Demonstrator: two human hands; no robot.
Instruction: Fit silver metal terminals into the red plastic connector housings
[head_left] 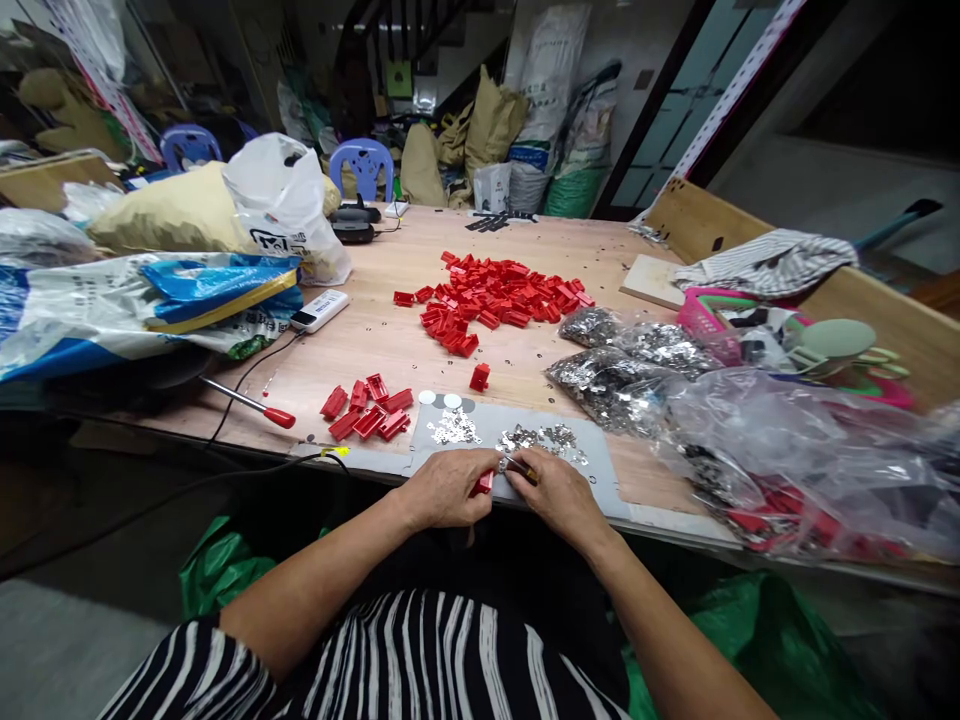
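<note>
Red plastic piece (483,484) pinched in the left hand (446,488) above the grey mat (495,412)'s near edge, right hand (553,495) pinching a small tool (521,470) against it, silver bits (536,438) just ahead.

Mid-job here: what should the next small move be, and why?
Probably bring the small pointed tool in the right hand against the red plastic part in the left hand: the hands meet there over the grey mat, the tool's tip sits right by the part, and loose silver metal pieces lie close by.
</note>
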